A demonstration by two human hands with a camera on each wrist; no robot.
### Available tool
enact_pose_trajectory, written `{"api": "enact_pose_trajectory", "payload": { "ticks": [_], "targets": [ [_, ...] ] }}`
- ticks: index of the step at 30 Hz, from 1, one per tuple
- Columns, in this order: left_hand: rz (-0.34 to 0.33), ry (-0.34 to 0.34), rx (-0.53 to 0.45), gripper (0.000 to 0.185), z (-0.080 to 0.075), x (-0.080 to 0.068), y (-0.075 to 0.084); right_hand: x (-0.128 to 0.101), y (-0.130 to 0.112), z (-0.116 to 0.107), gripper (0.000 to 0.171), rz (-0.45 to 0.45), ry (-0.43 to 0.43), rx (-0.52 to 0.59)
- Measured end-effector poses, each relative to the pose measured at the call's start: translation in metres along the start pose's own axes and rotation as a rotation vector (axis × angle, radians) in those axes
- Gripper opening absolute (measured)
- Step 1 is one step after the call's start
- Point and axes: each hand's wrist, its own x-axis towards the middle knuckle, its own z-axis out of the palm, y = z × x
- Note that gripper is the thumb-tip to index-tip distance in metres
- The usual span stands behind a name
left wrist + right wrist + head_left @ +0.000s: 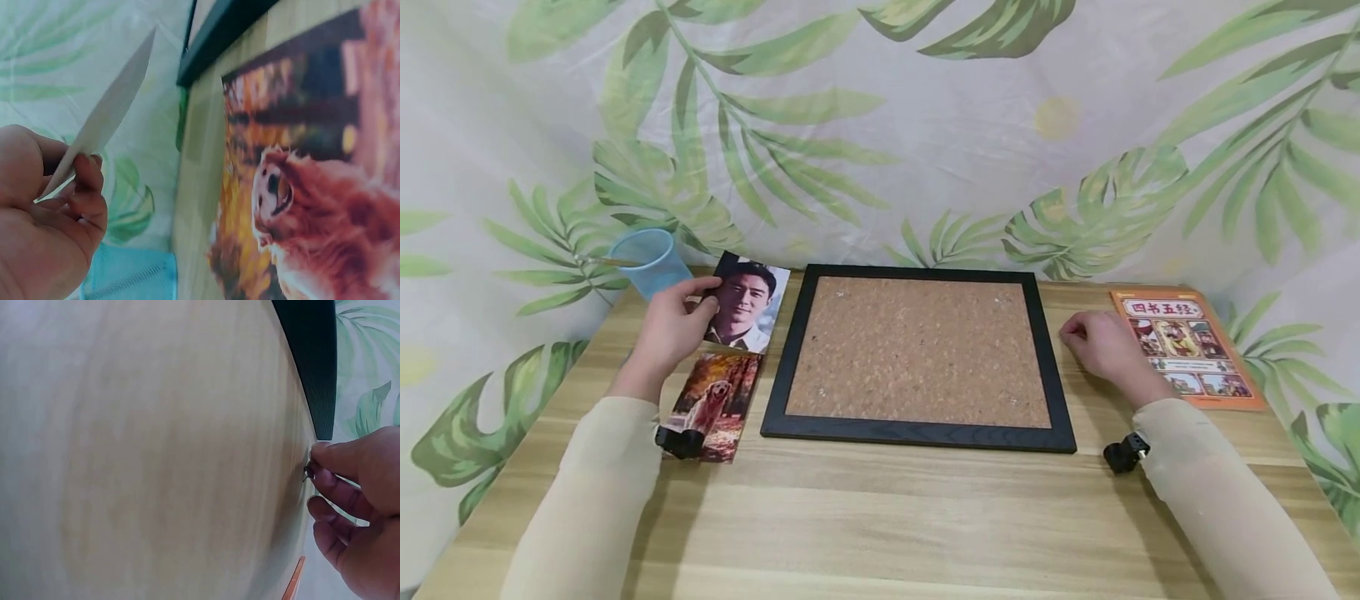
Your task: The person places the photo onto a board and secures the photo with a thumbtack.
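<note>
My left hand (673,325) pinches the left edge of a portrait photo (748,304) between thumb and fingers. In the left wrist view that photo is raised and seen nearly edge-on. Below it a dog photo (718,400) lies on the table, partly covered by my wrist camera. Beyond the right side of a black-framed cork board (917,350), my right hand (1105,346) pinches a small shiny pin (307,472) between thumb and index finger. Most of the pin is hidden by the fingertips.
A blue translucent cup (658,258) stands at the back left with a thin stick leaning out of it. An orange-bordered book (1187,346) lies to the right of my right hand. Small shiny bits sit near the cork's corners. Behind the wooden table (880,517) hangs a leaf-patterned cloth (940,125).
</note>
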Motion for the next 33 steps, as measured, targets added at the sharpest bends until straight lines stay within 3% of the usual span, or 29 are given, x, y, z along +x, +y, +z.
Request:
{"api": "enact_pose_trajectory", "payload": {
  "ticks": [4,9,17,24,33],
  "targets": [
    [-0.024,-0.087,-0.104,0.04,0.003,-0.01,0.015,-0.003,0.004,-0.001,0.018,0.001,0.028,0.025],
    [-0.01,-0.181,-0.195,0.045,0.019,-0.02,0.028,-0.008,0.001,-0.004,0.018,0.048,0.027,0.071],
    [0.011,-0.301,-0.164,0.051,0.045,-0.025,0.048,-0.014,-0.008,-0.012,0.021,0.083,0.034,0.14],
    [0.047,-0.332,-0.102,0.053,0.068,-0.024,0.065,-0.018,-0.017,-0.017,0.022,0.05,0.036,0.169],
    [0.025,-0.424,-0.187,0.059,0.095,-0.021,0.08,-0.027,-0.035,-0.023,0.02,-0.038,0.038,0.199]
  ]
}}
